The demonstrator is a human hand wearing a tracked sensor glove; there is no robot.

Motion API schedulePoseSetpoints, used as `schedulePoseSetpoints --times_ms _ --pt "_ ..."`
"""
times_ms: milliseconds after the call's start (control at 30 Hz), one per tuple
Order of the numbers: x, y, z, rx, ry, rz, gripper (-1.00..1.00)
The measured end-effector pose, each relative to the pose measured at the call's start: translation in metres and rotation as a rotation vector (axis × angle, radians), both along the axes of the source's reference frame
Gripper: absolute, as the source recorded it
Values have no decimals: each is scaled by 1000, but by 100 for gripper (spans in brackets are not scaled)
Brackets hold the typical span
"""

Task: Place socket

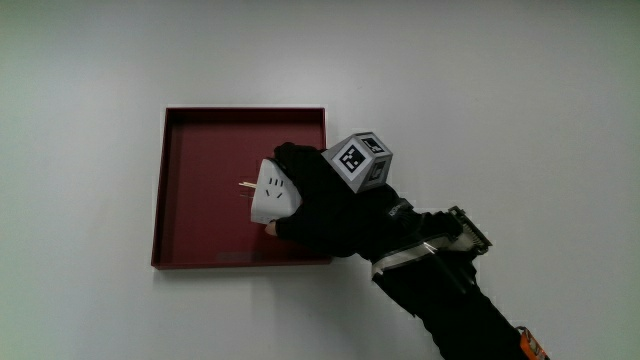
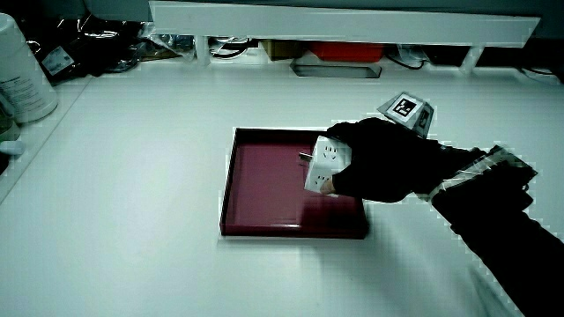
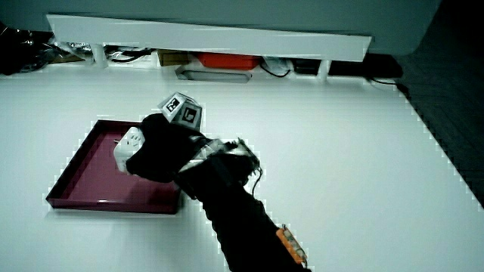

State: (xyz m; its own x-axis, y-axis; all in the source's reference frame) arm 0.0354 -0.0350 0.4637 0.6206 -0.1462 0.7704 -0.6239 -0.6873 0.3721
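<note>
A white socket adapter with metal prongs is held over the dark red square tray. The gloved hand is shut on it, fingers wrapped around its body, the patterned cube on the hand's back. In both side views the socket hangs a little above the tray's floor, prongs pointing away from the hand. The forearm runs from the tray's edge toward the person.
A low white partition with cables and a red box under it runs along the table's farther edge. A white bottle stands near the table's edge in a side view.
</note>
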Motion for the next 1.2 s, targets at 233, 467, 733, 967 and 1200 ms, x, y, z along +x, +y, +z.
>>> schedulePoseSetpoints --times_ms 233,467,733,967,1200 --pt "-13 6 24 -53 68 -32 0" --pt "-14 8 36 -65 93 -35 0" --pt "-14 8 30 -80 81 -24 -10" --pt "-11 10 37 -122 96 -42 -45" --pt "9 13 21 -115 24 -83 -80"
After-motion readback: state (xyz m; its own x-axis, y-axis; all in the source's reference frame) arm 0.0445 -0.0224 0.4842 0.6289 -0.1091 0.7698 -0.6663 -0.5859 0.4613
